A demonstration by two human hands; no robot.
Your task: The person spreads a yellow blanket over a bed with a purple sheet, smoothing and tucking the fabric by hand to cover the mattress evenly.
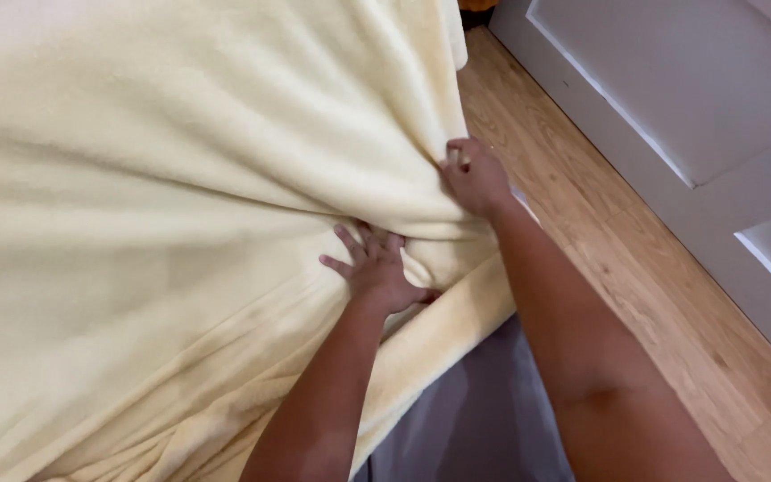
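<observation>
Here I see the right hand clenched on a fold of the yellow blanket, while the left hand, just below it, presses flat with fingers spread.

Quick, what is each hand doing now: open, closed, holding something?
Left hand: open, fingers spread, pressing flat on the yellow blanket.
Right hand: closed, its grip pinching a fold of the blanket near the edge.

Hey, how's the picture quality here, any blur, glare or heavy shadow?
Head view: soft, even light, no glare; the yellow blanket looks slightly blurred at far left; left hand and right hand fairly sharp; shadow darkens the grey fabric below.
</observation>
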